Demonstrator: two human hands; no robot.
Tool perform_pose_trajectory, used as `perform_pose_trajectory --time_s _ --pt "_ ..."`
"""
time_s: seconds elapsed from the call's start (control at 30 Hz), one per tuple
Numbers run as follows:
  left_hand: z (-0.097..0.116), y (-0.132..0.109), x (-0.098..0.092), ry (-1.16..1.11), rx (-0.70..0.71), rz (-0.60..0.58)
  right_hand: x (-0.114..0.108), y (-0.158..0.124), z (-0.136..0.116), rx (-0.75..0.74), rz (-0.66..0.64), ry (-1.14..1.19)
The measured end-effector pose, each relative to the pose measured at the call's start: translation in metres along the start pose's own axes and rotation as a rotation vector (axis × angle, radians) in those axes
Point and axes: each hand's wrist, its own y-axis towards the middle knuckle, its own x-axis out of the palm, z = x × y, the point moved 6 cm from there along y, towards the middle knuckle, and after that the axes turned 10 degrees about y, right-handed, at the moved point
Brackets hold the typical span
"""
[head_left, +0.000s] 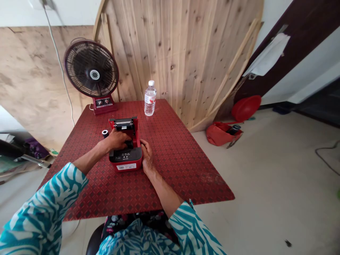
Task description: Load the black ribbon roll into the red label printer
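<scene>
A small red and black printer [125,156] with its lid raised sits in the middle of the red patterned table [172,156]. My left hand [117,140] reaches into the printer's open bay, fingers curled over something dark inside that I cannot make out. My right hand [147,157] lies flat against the printer's right side, fingers stretched along it. A small dark roll core [105,133] stands on the table just left of the printer.
A water bottle [150,98] stands behind the printer. A maroon desk fan [92,74] is at the table's far left corner, with a cable running up the wall. On the floor to the right lie a red bag [221,134] and a red basin [246,107].
</scene>
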Motion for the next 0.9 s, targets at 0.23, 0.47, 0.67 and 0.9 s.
perform_pose_trajectory --time_s 0.23,0.47,0.67,0.9 --pt "-0.004 -0.013 -0.008 -0.120 0.031 0.021 0.001 0.001 0.000 -0.014 -0.006 -0.005" --pt "-0.008 -0.063 -0.015 -0.391 0.095 0.147 0.001 0.000 -0.002 -0.022 -0.004 -0.018" --pt "0.004 -0.064 -0.006 -0.404 0.069 0.205 0.001 -0.001 -0.002 0.006 0.005 -0.005" --pt "0.015 -0.067 -0.014 -0.233 0.134 0.409 0.001 0.000 -0.002 -0.004 -0.006 -0.008"
